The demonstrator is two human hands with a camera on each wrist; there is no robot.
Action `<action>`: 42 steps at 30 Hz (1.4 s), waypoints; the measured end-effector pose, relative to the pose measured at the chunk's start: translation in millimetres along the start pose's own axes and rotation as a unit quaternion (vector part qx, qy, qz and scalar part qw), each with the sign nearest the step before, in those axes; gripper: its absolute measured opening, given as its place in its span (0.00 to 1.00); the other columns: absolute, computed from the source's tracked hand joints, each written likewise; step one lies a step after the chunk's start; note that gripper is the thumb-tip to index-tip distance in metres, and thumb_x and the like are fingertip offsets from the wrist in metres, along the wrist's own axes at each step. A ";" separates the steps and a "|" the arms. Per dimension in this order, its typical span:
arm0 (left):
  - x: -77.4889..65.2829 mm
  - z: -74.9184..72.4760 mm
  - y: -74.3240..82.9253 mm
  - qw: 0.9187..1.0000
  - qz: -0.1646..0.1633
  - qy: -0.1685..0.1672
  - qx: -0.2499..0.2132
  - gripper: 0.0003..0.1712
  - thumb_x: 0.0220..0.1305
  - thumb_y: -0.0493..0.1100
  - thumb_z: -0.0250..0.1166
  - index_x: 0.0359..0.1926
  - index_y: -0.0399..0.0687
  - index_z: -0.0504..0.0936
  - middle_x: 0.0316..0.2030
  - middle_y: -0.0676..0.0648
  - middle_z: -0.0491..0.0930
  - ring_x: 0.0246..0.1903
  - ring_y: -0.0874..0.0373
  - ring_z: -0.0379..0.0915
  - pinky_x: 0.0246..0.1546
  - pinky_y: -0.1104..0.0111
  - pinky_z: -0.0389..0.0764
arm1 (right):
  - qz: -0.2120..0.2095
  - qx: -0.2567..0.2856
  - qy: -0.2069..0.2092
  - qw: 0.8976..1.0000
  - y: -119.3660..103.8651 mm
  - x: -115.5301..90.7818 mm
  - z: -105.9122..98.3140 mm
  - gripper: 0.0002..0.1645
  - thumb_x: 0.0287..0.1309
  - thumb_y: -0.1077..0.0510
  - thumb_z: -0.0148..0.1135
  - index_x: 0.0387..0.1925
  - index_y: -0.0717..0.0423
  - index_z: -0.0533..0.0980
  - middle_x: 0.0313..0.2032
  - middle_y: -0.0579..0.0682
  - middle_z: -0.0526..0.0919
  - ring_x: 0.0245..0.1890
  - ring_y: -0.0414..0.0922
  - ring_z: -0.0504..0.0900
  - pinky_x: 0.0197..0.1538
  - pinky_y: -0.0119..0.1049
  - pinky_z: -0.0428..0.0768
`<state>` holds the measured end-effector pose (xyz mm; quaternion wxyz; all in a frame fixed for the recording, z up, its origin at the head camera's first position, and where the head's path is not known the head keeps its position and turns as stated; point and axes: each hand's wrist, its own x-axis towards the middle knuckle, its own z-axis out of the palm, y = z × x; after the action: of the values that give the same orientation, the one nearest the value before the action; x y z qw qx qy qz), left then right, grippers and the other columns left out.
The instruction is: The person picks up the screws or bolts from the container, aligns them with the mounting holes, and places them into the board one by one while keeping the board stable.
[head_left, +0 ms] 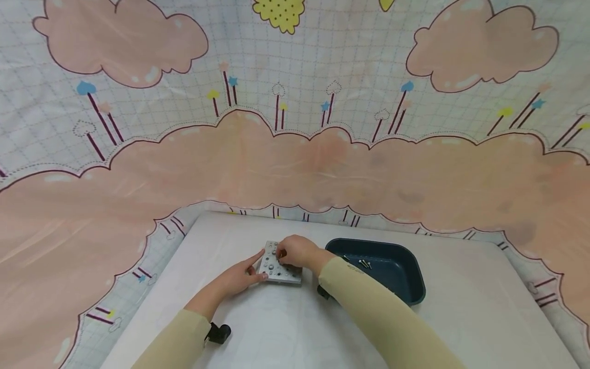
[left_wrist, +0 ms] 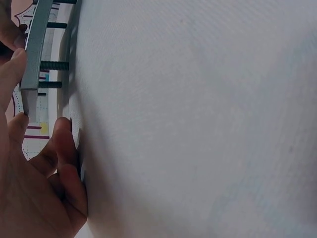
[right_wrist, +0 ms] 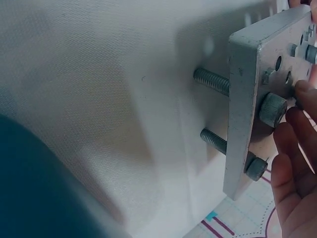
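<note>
A thick silver metal plate (head_left: pixel 285 280) with holes and several bolts stands on its bolt shanks on the white table. My left hand (head_left: pixel 237 279) holds its left side, thumb at the near corner and a finger along the edge. My right hand (head_left: pixel 301 252) is over the plate's top, its fingertips pinching a small bolt, mostly hidden by the fingers. In the right wrist view, a large socket-head bolt (right_wrist: pixel 273 110) and a smaller bolt (right_wrist: pixel 256 169) sit by these fingers. Threaded shanks (left_wrist: pixel 54 65) stick out beneath the plate in the left wrist view.
To the right of the plate, a dark blue tray (head_left: pixel 418 289) holds a few loose bolts (head_left: pixel 365 264); the right forearm crosses its near left side. The white table (head_left: pixel 479 302) meets a patterned cloth (head_left: pixel 286 169) at the back and sides.
</note>
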<state>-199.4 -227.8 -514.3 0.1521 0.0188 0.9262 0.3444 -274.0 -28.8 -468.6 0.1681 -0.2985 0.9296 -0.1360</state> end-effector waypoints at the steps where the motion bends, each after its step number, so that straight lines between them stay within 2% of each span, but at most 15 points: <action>1: -0.2 0.2 0.1 1.000 0.000 -0.001 0.000 0.48 0.61 0.64 0.67 0.77 0.66 0.56 0.34 0.51 0.72 0.29 0.57 0.66 0.32 0.63 0.67 | 0.001 -0.001 -0.001 1.000 0.0 -0.3 0.7 0.05 0.63 0.54 0.68 0.40 0.43 0.86 0.33 0.37 0.79 0.36 0.38 0.75 0.47 0.34 0.75; 7: -3.0 0.5 -2.3 1.000 -0.004 -0.005 0.003 0.48 0.60 0.64 0.67 0.77 0.66 0.57 0.34 0.51 0.72 0.29 0.57 0.66 0.32 0.63 0.67 | -0.004 -0.003 -0.010 1.000 -1.6 -2.3 5.3 0.07 0.63 0.54 0.68 0.42 0.42 0.86 0.33 0.37 0.80 0.35 0.37 0.75 0.45 0.32 0.75; 11: -2.8 0.4 -1.5 1.000 0.001 -0.006 -0.003 0.48 0.60 0.64 0.68 0.77 0.65 0.57 0.34 0.50 0.72 0.28 0.56 0.66 0.31 0.64 0.67 | -0.013 -0.011 -0.014 1.000 -2.0 -5.4 0.4 0.09 0.63 0.54 0.67 0.44 0.42 0.86 0.33 0.37 0.80 0.34 0.37 0.74 0.44 0.32 0.75; 14: -0.9 1.1 0.5 1.000 0.007 -0.006 -0.006 0.48 0.61 0.63 0.68 0.77 0.64 0.57 0.34 0.50 0.72 0.28 0.57 0.67 0.31 0.64 0.68 | -0.018 -0.007 -0.013 1.000 -0.7 -8.8 -6.1 0.11 0.63 0.54 0.67 0.46 0.43 0.86 0.33 0.38 0.80 0.33 0.37 0.75 0.42 0.32 0.75; 22: 0.9 1.0 2.3 1.000 -0.003 -0.004 0.000 0.48 0.61 0.63 0.67 0.77 0.64 0.57 0.34 0.50 0.72 0.29 0.57 0.67 0.31 0.64 0.68 | -0.031 0.027 -0.001 0.999 7.0 -14.9 -25.4 0.13 0.64 0.53 0.67 0.50 0.45 0.86 0.33 0.37 0.81 0.32 0.37 0.76 0.37 0.31 0.75; 29: 2.2 -1.0 0.4 1.000 -0.003 -0.001 0.007 0.49 0.60 0.65 0.67 0.77 0.64 0.56 0.36 0.49 0.72 0.30 0.56 0.67 0.32 0.63 0.68 | -0.047 0.013 0.014 0.999 15.8 -26.2 -52.5 0.16 0.63 0.51 0.67 0.52 0.46 0.85 0.35 0.38 0.81 0.35 0.38 0.76 0.40 0.33 0.75; 36: 2.7 0.8 -2.7 1.000 -0.005 0.004 0.007 0.49 0.60 0.64 0.68 0.77 0.63 0.57 0.36 0.49 0.72 0.30 0.56 0.67 0.32 0.63 0.68 | -0.049 0.026 0.020 0.998 41.8 -49.6 -68.5 0.14 0.63 0.53 0.67 0.49 0.46 0.86 0.33 0.38 0.80 0.33 0.39 0.75 0.37 0.33 0.75; 42: 2.3 1.9 -1.0 1.000 0.004 0.005 0.008 0.49 0.60 0.64 0.68 0.77 0.63 0.57 0.36 0.50 0.72 0.30 0.56 0.66 0.31 0.63 0.67 | -0.052 0.008 0.033 0.998 86.7 -83.7 -72.1 0.12 0.62 0.54 0.68 0.47 0.47 0.87 0.36 0.40 0.83 0.36 0.37 0.79 0.42 0.35 0.78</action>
<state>-201.0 -227.0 -516.9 0.1458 0.0221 0.9295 0.3380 -282.5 100.5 -414.5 0.1327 -0.3402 0.9168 -0.1618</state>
